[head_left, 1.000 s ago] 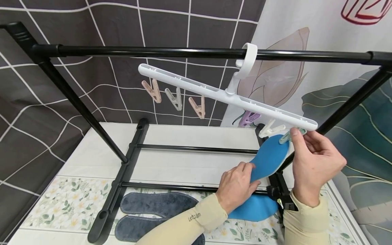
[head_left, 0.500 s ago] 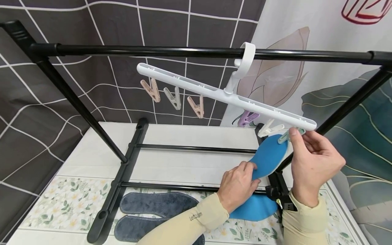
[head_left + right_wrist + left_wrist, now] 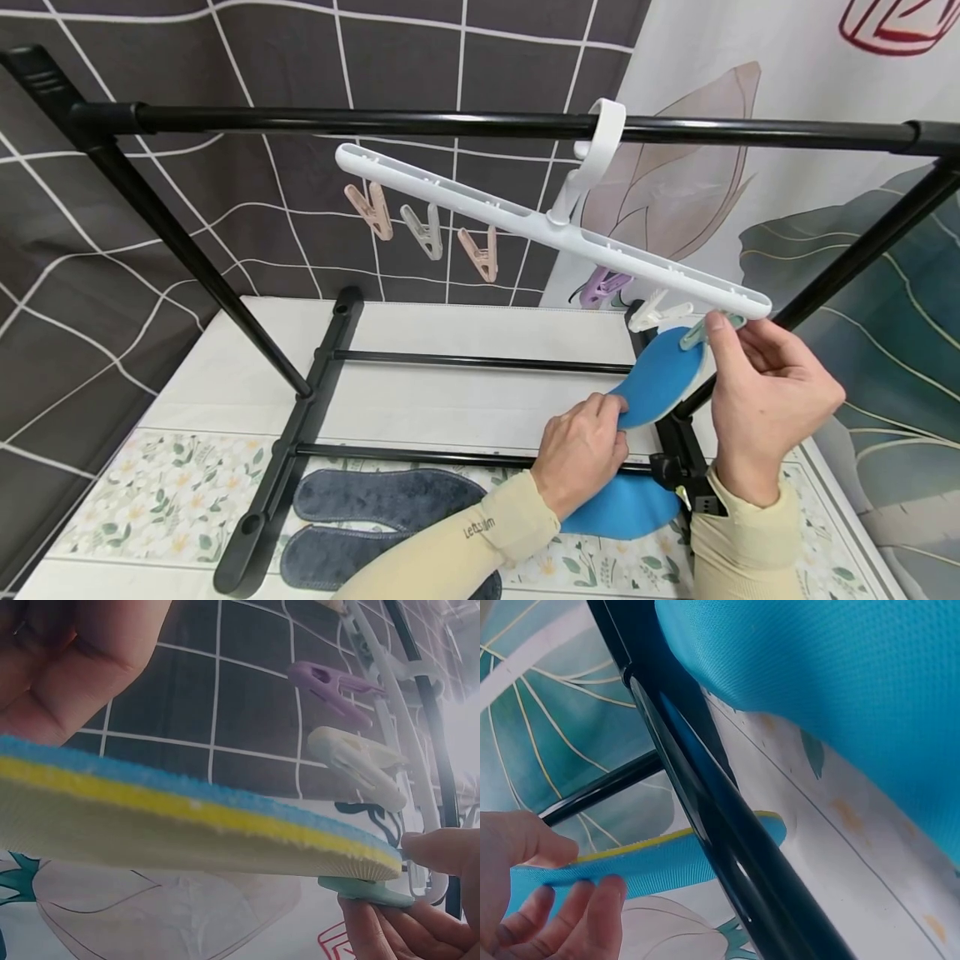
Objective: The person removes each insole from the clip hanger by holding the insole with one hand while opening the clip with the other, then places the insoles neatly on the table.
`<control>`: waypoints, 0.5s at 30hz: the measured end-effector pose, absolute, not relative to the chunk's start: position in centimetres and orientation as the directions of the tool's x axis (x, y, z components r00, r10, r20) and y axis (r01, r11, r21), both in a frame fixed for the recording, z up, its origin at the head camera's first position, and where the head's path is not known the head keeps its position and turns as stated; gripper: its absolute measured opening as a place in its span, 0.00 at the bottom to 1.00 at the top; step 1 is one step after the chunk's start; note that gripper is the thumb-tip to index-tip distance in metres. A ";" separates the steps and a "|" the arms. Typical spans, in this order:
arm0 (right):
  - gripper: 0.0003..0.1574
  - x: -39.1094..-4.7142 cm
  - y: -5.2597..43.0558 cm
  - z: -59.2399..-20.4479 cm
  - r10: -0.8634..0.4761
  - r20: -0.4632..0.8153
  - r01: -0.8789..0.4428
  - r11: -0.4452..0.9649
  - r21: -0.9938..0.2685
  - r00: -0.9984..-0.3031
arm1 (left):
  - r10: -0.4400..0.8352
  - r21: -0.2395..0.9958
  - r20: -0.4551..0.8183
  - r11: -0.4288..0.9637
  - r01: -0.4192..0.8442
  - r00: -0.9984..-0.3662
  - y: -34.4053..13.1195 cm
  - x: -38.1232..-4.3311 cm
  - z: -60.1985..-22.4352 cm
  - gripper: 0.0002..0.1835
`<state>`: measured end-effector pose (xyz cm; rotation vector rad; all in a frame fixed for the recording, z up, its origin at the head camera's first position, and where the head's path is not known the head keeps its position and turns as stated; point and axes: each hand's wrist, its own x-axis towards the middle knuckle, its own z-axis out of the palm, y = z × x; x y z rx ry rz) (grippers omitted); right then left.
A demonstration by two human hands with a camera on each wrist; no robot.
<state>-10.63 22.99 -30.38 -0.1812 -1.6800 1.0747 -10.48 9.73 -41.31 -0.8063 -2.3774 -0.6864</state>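
Your left hand [image 3: 581,454] grips the lower end of the blue insole [image 3: 660,375], thumb on top and fingers curled beneath, at the lower centre-right of the head view. The insole slants up to the right, with its tip at the green clip [image 3: 701,331]. Your right hand [image 3: 765,400] pinches that green clip between thumb and fingertips, just under the right end of the white clip hanger [image 3: 540,229]. The right wrist view shows the clip touching the insole's tip from below; you cannot tell whether it is clamped on it.

The hanger hooks over the black rail [image 3: 375,125] and tilts down to the right. A white clip [image 3: 656,314] and a purple clip [image 3: 606,286] hang just left of the green one. A second blue insole [image 3: 622,508] lies below your left wrist, and two grey insoles [image 3: 375,521] lie at lower centre-left.
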 end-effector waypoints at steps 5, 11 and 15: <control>0.14 -10.7 22.9 -30.3 0.621 0.660 -0.362 0.552 -0.751 -0.423 | 0.388 0.277 0.629 0.697 0.661 -0.674 9.5 -10.5 -41.3 0.13; 0.15 -10.7 22.9 -30.3 0.607 0.667 -0.352 0.567 -0.745 -0.432 | 0.393 0.262 0.640 0.696 0.669 -0.660 9.3 -10.7 -41.4 0.10; 0.15 -10.7 23.0 -30.3 0.588 0.683 -0.359 0.582 -0.730 -0.434 | 0.398 0.241 0.650 0.700 0.672 -0.648 9.2 -10.7 -41.3 0.10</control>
